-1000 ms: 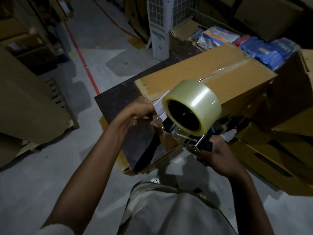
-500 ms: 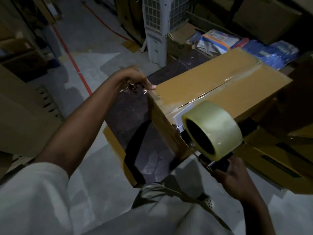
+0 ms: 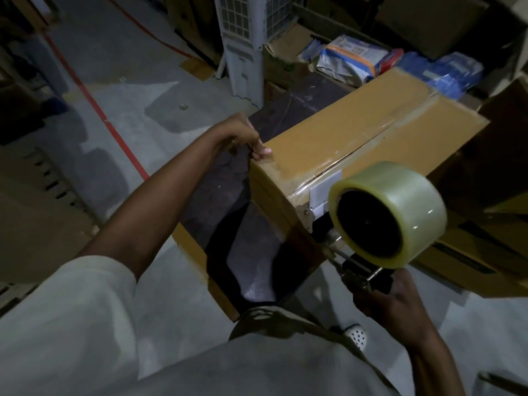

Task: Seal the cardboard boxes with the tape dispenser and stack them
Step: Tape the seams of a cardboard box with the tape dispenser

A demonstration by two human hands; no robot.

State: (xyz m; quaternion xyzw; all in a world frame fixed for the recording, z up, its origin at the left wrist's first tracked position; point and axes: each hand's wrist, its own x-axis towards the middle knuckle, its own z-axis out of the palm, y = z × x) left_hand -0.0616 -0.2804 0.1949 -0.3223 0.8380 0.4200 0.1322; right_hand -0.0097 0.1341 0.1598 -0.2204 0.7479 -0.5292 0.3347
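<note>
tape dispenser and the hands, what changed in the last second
The left hand let go of the tape end at the tape dispenser and moved to the near left corner of the cardboard box, which it now grips. The dispenser's front came to the box's near top edge at the seam. The right hand holds its handle as before; the box stayed put.

This is looking like a warehouse: cartons (image 3: pixel 428 21) are piling up around, a red line (image 3: pixel 114 132) is crossing the concrete floor (image 3: pixel 137 67).
</note>
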